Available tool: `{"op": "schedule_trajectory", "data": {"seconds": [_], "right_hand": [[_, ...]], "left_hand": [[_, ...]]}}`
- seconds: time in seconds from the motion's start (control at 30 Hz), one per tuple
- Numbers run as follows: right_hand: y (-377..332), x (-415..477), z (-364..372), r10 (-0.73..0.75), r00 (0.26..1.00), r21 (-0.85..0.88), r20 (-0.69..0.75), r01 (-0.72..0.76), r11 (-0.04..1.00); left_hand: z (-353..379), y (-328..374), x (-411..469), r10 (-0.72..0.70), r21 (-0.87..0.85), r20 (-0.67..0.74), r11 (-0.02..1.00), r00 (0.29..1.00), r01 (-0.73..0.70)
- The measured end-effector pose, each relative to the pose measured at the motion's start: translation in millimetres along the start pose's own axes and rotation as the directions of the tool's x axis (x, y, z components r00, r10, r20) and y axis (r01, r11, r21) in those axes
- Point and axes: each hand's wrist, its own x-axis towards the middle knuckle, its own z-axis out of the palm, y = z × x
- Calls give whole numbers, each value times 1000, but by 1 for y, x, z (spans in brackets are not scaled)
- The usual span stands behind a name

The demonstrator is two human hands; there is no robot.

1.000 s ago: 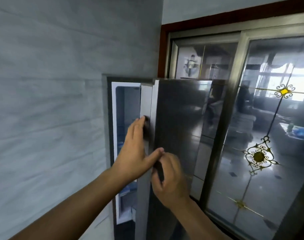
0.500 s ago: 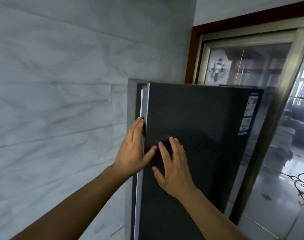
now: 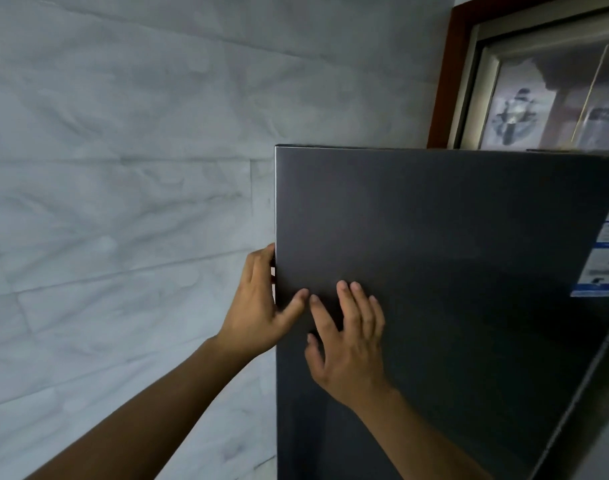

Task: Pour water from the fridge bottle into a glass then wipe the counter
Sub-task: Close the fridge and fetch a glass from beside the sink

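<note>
At the left edge of a dark grey fridge door (image 3: 452, 244), a person's left hand (image 3: 256, 310) grips the panel. Its fingers (image 3: 258, 265) curl together round the edge and out of sight behind it, while the thumb (image 3: 296, 301) lies on the front face. Just beside it, toward 3 o'clock, the right hand (image 3: 349, 344) presses flat against the door, fingers straight and slightly spread, the index fingertip almost meeting the left thumb. Both bare forearms rise from the bottom of the view, the left from 7 o'clock, the right from 5 o'clock. The door fills the view from the centre out to 3 and 5 o'clock, and a blue-and-white label (image 3: 607, 258) is stuck on its face at 3 o'clock. Pale grey marble-look wall tiles (image 3: 123, 174) cover everything from 7 round to 12 o'clock. At 1 o'clock, above the top of the fridge, a red-brown wooden frame (image 3: 446, 71) surrounds a metal-edged glass pane (image 3: 545, 98) carrying blurred reflections.
</note>
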Motion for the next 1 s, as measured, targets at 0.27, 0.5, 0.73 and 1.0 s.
{"op": "schedule_trajectory", "data": {"seconds": [0.27, 0.5, 0.73, 1.0], "right_hand": [[-5, 2, -10, 23, 998, -58, 51, -20, 998], [-47, 7, -77, 348, 874, -199, 339, -295, 935], [-119, -25, -200, 777, 325, -649, 539, -429, 629], [-247, -120, -389, 998, -24, -758, 60, -652, 30]], "left_hand": [[-5, -5, -5, -27, -184, 26, 982, 999, 32], [-27, -1, -26, 123, -251, 45, 962, 991, -108], [-34, 40, -65, 473, -413, 539, 870, 697, -271], [-38, 161, -183, 685, -586, 715, 696, 138, -415]]}}
